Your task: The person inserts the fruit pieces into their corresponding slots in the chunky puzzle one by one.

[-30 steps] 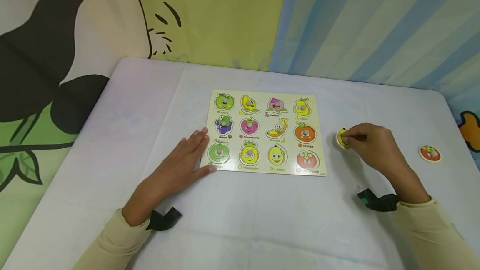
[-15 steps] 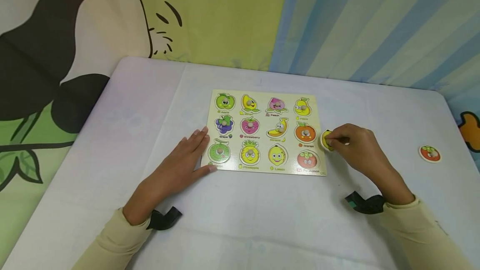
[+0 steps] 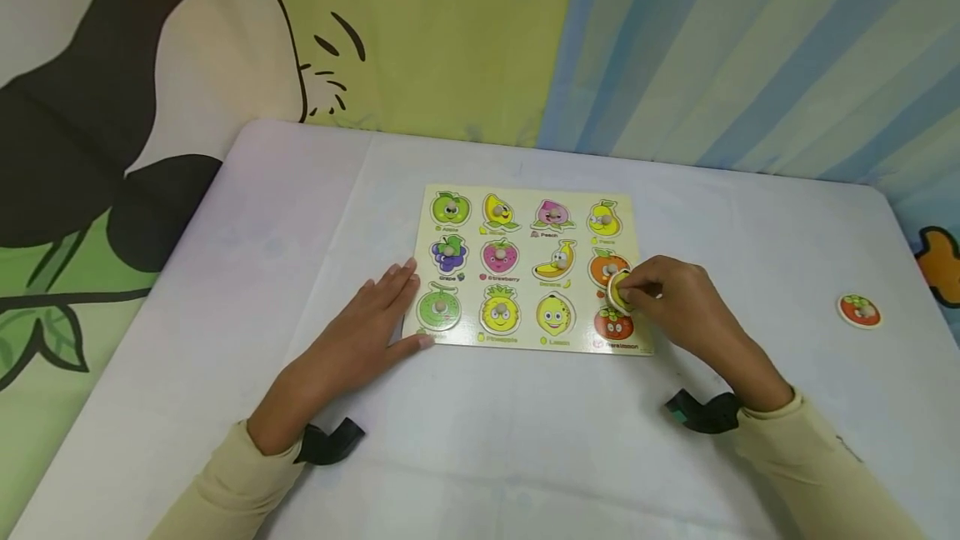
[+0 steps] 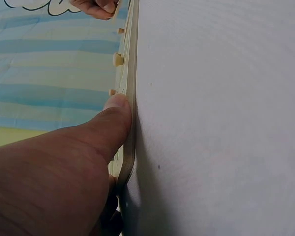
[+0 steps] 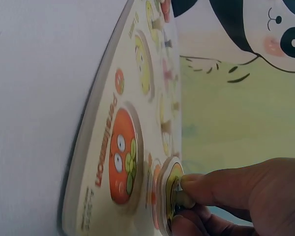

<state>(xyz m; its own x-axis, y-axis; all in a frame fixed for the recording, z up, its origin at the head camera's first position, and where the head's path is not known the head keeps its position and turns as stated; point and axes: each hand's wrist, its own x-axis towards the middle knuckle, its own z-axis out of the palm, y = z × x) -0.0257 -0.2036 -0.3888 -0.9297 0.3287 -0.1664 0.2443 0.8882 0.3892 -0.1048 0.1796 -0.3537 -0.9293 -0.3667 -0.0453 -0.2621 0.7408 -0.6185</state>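
Observation:
A wooden fruit puzzle board [image 3: 583,333] lies on the white-covered table. My left hand [image 3: 358,325] rests on its left edge, with the thumb at the near corner. Between the thumb and fingers of my right hand [image 3: 693,307] is a yellow puzzle piece [image 3: 619,293], pinched by its knob. The piece is tilted above the board's right side, between the orange piece [image 3: 604,267] and the red persimmon picture [image 3: 613,326]. The right wrist view shows the yellow piece [image 5: 171,189] edge-on; its face is partly hidden by the fingers. The lemon picture [image 3: 555,315] bears no knob.
A red persimmon piece [image 3: 859,311] with a knob lies on the table at the far right. Several knobbed fruit pieces, such as the strawberry [image 3: 500,256] and the banana [image 3: 557,261], sit in the board. A printed cloth [image 3: 450,32] hangs behind the table.
My right hand has carried the yellow piece leftward from the table beside the board to above the board's right side. My left hand has stayed on the board's left edge.

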